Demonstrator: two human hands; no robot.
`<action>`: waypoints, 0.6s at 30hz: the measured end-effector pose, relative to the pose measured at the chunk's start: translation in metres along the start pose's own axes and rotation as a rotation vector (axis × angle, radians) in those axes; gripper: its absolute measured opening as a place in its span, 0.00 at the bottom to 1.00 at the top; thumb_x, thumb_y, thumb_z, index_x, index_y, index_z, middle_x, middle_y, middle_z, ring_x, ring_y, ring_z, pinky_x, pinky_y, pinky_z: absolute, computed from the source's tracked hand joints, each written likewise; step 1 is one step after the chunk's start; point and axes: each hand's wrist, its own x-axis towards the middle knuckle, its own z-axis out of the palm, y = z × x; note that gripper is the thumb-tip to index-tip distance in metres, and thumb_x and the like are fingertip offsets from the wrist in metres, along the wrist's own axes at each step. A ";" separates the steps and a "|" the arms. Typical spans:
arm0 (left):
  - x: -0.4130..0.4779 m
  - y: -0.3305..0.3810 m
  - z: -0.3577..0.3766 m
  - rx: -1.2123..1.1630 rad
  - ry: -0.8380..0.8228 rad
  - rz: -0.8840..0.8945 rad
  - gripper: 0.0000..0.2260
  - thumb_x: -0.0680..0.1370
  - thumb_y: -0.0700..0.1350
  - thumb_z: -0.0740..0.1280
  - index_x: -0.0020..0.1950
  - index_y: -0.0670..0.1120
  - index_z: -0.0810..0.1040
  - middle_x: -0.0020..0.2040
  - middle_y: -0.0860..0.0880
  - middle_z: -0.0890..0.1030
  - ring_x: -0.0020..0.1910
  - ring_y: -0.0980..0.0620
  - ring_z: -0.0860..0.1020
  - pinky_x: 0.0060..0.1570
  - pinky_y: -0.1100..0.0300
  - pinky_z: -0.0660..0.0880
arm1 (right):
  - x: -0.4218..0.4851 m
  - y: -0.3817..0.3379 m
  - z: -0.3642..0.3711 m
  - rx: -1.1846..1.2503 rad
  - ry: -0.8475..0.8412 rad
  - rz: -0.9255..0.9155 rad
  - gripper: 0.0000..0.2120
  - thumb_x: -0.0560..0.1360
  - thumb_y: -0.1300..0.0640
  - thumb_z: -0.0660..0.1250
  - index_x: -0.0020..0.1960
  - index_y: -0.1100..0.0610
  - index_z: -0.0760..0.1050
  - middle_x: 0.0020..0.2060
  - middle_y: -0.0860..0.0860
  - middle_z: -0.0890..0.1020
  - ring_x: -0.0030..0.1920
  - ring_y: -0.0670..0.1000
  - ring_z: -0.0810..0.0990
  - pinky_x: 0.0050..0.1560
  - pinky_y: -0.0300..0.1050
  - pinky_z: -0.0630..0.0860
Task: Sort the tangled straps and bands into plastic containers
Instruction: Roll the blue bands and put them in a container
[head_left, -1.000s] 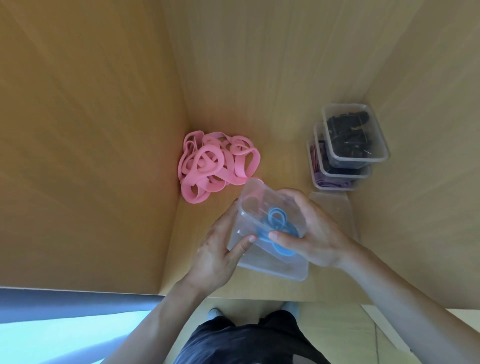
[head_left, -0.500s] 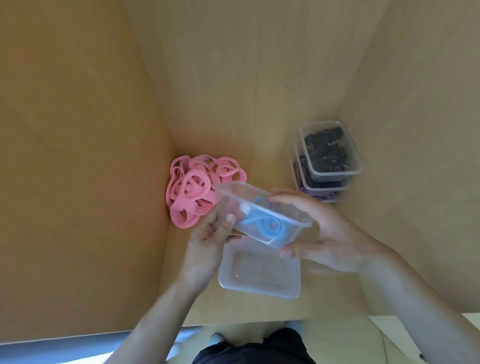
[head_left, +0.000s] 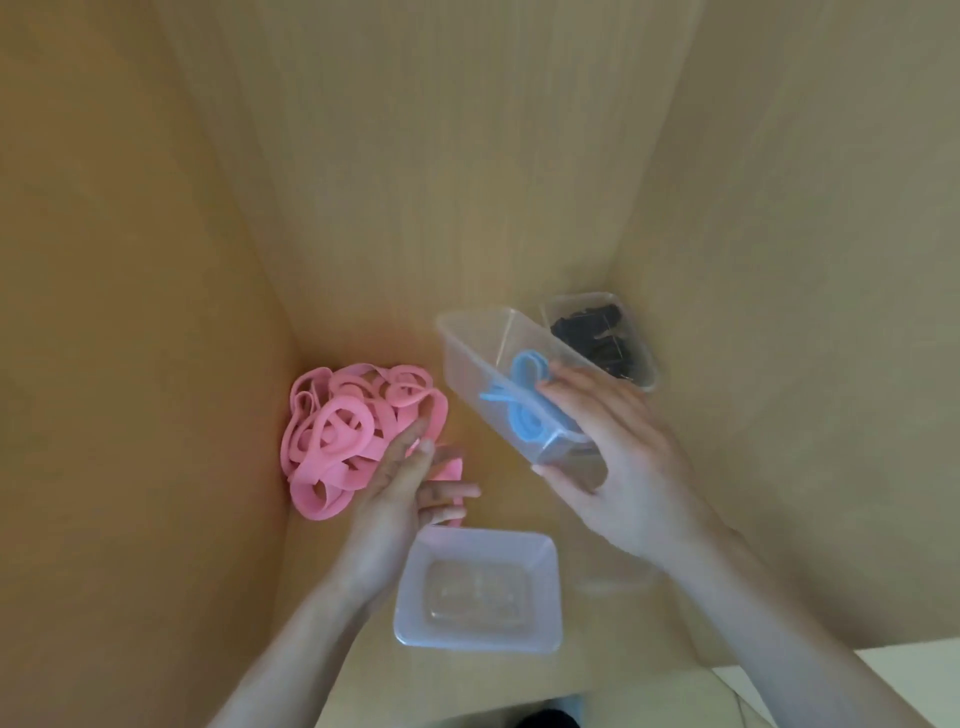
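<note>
The tangled heap of flat pink rubbery bands (head_left: 358, 436) sits on the light wooden tabletop (head_left: 498, 499), pushed into the corner where the wooden walls (head_left: 156, 364) meet at about 10 o'clock. The left hand (head_left: 400, 493) is far the nearer one. It lies on the heap's near right edge, with its fingers (head_left: 457, 491) loosely spread and a pink loop running between them and the thumb. From here I can't tell whether it has actually closed on that loop. An empty clear rectangular plastic container (head_left: 415, 613) stands just toward 5 o'clock of that hand, its long side running 9 to 3. Any band lifted from the heap would, I'd guess, only need a short pull toward 5 o'clock to land in it. The right hand (head_left: 618, 467), over at 1 o'clock, grips a second clear plastic container (head_left: 483, 364) off the surface. The thumb is under its near end and the fingertips hook over the far rim. It tilts with its length running 11 to 5, and a curled light blue band (head_left: 524, 400) has slid toward the lower end. Just behind it, at 2 o'clock, a clear container (head_left: 644, 364) holds black straps (head_left: 597, 338).
</note>
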 end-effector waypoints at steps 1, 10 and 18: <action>0.000 -0.001 -0.001 -0.008 0.001 -0.002 0.26 0.75 0.57 0.65 0.72 0.53 0.70 0.61 0.43 0.83 0.50 0.39 0.84 0.50 0.47 0.78 | 0.007 0.006 -0.003 -0.055 0.014 0.026 0.32 0.70 0.54 0.77 0.72 0.54 0.72 0.71 0.54 0.75 0.71 0.57 0.74 0.71 0.55 0.67; -0.001 -0.017 -0.011 0.004 0.025 -0.021 0.15 0.83 0.38 0.60 0.55 0.52 0.84 0.56 0.41 0.84 0.44 0.42 0.83 0.47 0.52 0.78 | 0.046 0.066 0.005 -0.493 0.038 0.347 0.34 0.63 0.61 0.82 0.68 0.55 0.78 0.68 0.59 0.77 0.67 0.61 0.76 0.69 0.57 0.65; 0.001 -0.022 -0.019 0.035 0.047 -0.021 0.17 0.83 0.36 0.59 0.51 0.53 0.85 0.53 0.42 0.85 0.42 0.45 0.84 0.43 0.55 0.80 | 0.036 0.075 0.010 -0.632 -0.101 0.400 0.36 0.68 0.54 0.77 0.74 0.51 0.72 0.73 0.56 0.72 0.72 0.58 0.70 0.71 0.61 0.62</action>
